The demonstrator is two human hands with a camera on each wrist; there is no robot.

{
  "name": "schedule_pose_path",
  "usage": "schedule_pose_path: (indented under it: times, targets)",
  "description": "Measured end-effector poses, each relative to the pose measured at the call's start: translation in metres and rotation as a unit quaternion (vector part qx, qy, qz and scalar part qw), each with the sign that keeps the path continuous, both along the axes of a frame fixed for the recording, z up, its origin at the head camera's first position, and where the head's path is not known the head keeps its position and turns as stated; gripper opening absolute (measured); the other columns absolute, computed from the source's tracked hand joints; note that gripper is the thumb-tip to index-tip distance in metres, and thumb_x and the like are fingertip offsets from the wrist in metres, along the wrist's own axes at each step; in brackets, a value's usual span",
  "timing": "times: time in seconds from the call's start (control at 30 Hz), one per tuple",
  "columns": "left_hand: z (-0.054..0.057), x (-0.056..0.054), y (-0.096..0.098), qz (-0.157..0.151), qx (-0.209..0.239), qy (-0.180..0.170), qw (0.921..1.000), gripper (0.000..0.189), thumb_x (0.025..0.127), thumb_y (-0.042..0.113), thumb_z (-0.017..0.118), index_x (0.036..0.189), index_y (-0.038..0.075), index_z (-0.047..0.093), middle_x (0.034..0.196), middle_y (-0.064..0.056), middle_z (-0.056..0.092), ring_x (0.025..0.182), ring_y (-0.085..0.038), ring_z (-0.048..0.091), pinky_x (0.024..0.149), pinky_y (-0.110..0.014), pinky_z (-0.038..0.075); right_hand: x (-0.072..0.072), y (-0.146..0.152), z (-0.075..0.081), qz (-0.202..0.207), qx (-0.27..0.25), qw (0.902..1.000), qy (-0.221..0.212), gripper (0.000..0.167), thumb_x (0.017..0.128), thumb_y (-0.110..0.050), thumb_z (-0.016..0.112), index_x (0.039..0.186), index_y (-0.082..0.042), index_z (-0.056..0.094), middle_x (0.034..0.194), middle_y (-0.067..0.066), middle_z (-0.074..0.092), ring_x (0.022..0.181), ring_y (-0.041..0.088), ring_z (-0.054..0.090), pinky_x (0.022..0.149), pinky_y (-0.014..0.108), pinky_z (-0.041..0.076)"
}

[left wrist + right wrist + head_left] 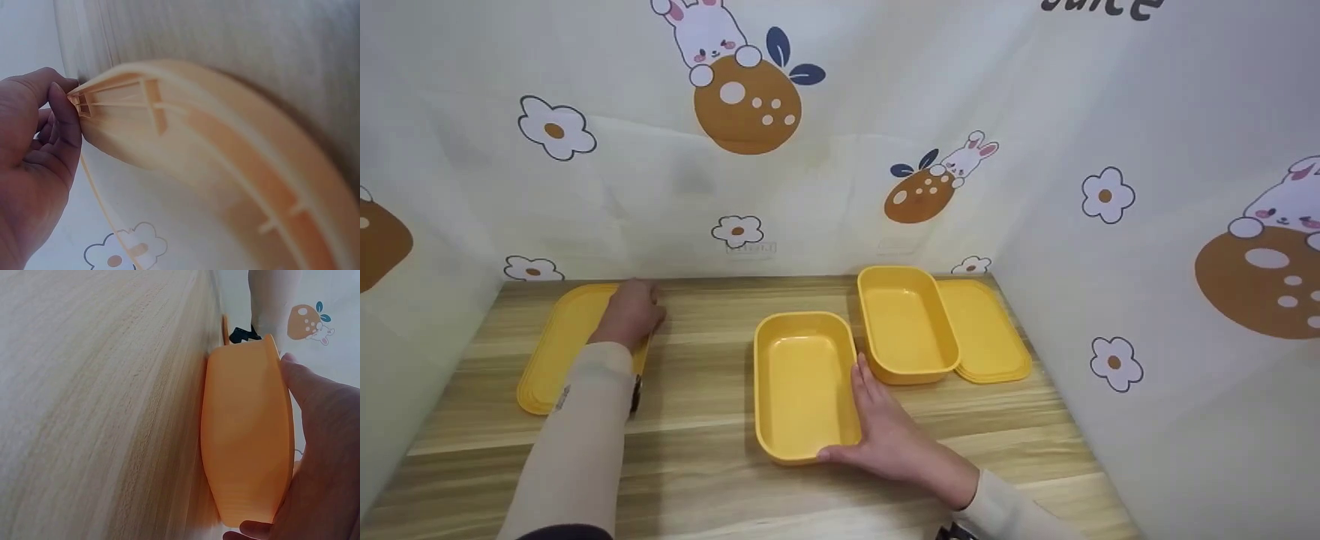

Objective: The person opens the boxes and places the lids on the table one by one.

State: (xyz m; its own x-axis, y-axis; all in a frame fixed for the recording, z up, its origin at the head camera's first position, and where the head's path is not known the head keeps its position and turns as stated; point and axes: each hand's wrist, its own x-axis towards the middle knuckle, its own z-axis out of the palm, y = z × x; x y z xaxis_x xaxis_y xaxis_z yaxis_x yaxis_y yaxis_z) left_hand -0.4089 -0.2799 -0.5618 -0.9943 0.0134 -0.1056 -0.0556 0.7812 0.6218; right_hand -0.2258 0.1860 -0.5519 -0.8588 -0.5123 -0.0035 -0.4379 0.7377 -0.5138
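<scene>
At the left, my left hand (630,311) pinches the far right corner of a yellow lid (556,352) between thumb and finger. Close up in the left wrist view, the lid's ribbed rim (253,146) runs away from the fingertips. A yellow rectangular food box (802,397) stands upright in the middle with nothing inside. Against its right wall lie the straight fingers of my right hand (896,442), and the thumb touches the near right corner. The box's outer wall (247,433) faces the right wrist camera.
A second yellow box (907,322) stands at the back right, close beside the first. Another yellow lid (986,330) lies flat to its right. Printed cloth walls (840,187) enclose the wooden table (697,480) at the back and both sides.
</scene>
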Motion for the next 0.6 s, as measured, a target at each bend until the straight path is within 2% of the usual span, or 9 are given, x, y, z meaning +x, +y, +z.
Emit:
schedule_pose_path:
  times: [0.07,0.17,0.3,0.47,0.6]
  targets:
    - [-0.0004,0.0003,-0.0001,0.000,0.006,-0.001,1.0000,0.011,0.096,-0.005,0.056,0.089,0.002,0.051,0.077,-0.008,0.047,0.067,-0.026,0.051,0.057,-0.037,0.045,0.0003,0.0000,0.0003,0.001,0.000,1.0000,0.000,0.143,0.085,-0.078,0.081,0.174,0.004,0.004,0.182,0.025,-0.002,0.166,0.048,0.012,0.130,0.063,0.024]
    - [-0.0007,0.0010,0.0000,0.003,0.012,-0.002,0.9999,0.004,0.097,-0.004,0.056,0.097,-0.001,0.055,0.080,-0.009,0.047,0.070,-0.027,0.050,0.059,-0.038,0.045,0.0003,-0.0003,0.0008,0.001,0.001,1.0000,-0.001,0.143,0.085,-0.078,0.081,0.175,0.004,0.004,0.182,0.025,-0.002,0.166,0.049,0.012,0.130,0.063,0.024]
    - [-0.0012,0.0021,-0.0004,0.006,0.018,-0.001,0.9998,0.011,0.098,-0.003,0.057,0.109,-0.003,0.057,0.083,-0.010,0.047,0.073,-0.028,0.050,0.061,-0.039,0.045,-0.0004,-0.0004,0.0011,0.000,0.003,1.0000,-0.002,0.144,0.085,-0.079,0.080,0.175,0.003,0.004,0.182,0.026,-0.002,0.166,0.050,0.012,0.130,0.063,0.024]
    - [-0.0014,0.0025,-0.0009,0.012,0.034,0.004,0.9993,0.011,0.097,-0.004,0.058,0.107,-0.002,0.056,0.086,-0.012,0.049,0.074,-0.029,0.052,0.061,-0.039,0.047,-0.0017,0.0001,0.0007,0.000,0.003,1.0000,-0.004,0.144,0.085,-0.080,0.080,0.175,0.002,0.002,0.182,0.026,-0.002,0.166,0.049,0.012,0.130,0.062,0.024]
    - [-0.0008,0.0018,-0.0010,0.020,0.054,-0.010,0.9983,0.011,0.096,-0.003,0.058,0.107,0.000,0.054,0.087,-0.013,0.051,0.070,-0.027,0.055,0.059,-0.038,0.049,-0.0017,0.0008,0.0004,-0.003,0.004,1.0000,-0.007,0.144,0.085,-0.081,0.078,0.175,0.001,0.002,0.183,0.024,-0.003,0.166,0.048,0.011,0.131,0.062,0.023]
